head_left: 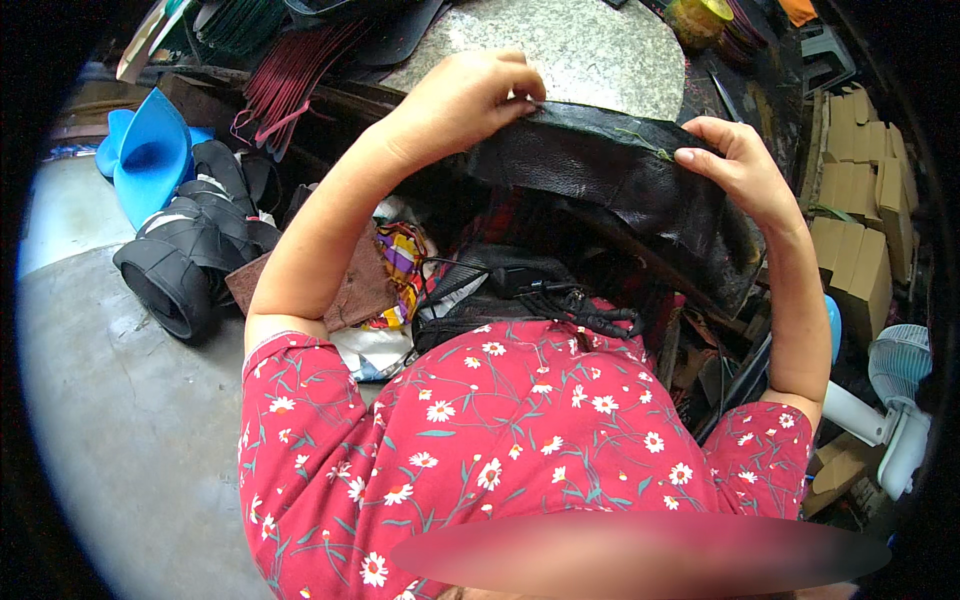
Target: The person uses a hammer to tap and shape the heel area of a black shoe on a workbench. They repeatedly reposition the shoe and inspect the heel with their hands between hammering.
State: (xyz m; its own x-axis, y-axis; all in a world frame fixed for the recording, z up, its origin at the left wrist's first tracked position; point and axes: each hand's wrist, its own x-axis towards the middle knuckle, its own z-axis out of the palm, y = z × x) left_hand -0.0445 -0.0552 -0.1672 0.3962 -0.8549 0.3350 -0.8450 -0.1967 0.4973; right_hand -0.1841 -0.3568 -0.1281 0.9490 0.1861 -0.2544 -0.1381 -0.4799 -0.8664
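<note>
A black, leather-like sheet (620,165) is stretched between my two hands and drapes down toward me over the near edge of the work table. My left hand (490,90) pinches its upper left edge, with the fingers curled together. At its upper right edge my right hand (735,165) grips it, thumb on top and the other fingers partly behind. Loose greenish threads (663,154) lie on the sheet beside my right thumb. A pale speckled stone slab (560,50) lies just beyond the sheet.
Dark red strips (300,80) hang at the far left of the table. Blue curved pieces (155,160) and black padded rolls (185,260) lie at the left. Stacked cardboard boxes (850,260) and a pale fan (900,370) stand at the right. A yellow container (700,20) sits beyond the slab.
</note>
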